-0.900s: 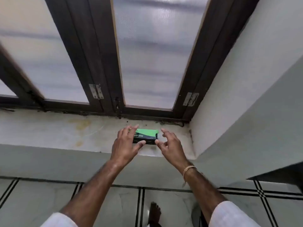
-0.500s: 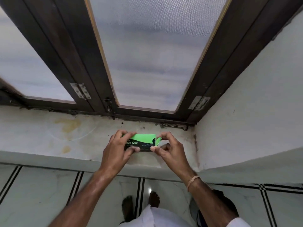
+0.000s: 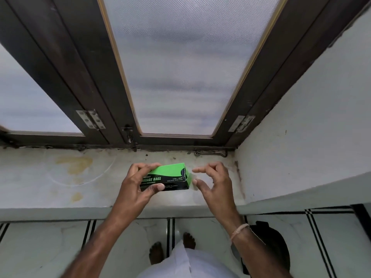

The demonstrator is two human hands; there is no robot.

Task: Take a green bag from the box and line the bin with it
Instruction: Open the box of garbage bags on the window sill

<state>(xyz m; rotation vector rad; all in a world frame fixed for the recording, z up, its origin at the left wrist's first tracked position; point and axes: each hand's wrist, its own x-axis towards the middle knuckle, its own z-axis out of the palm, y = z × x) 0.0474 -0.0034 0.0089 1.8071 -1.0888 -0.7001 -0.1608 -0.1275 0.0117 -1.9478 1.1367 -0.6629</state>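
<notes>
A small green and black box (image 3: pixel 170 174) printed "GARBAGE BAGS" is held just above the window sill (image 3: pixel 60 183). My left hand (image 3: pixel 136 189) grips its left end, thumb on the front face and fingers over the top. At the box's right end my right hand (image 3: pixel 214 183) hovers with fingers spread; the thumb tip is close to the end flap, where a bit of clear film shows. No bag is visible outside the box. A dark round bin (image 3: pixel 275 245) stands on the floor at lower right, partly hidden by my right forearm.
Dark wooden window frames (image 3: pixel 112 97) with frosted panes rise behind the sill. A white wall (image 3: pixel 301 137) closes the right side. The sill carries yellowish stains. Below lie a tiled floor (image 3: pixel 50 247) with black lines and my bare feet.
The box has been lifted off the sill and tilted in my left hand. My right hand has come off its right end and spread its fingers. The view has moved closer.
</notes>
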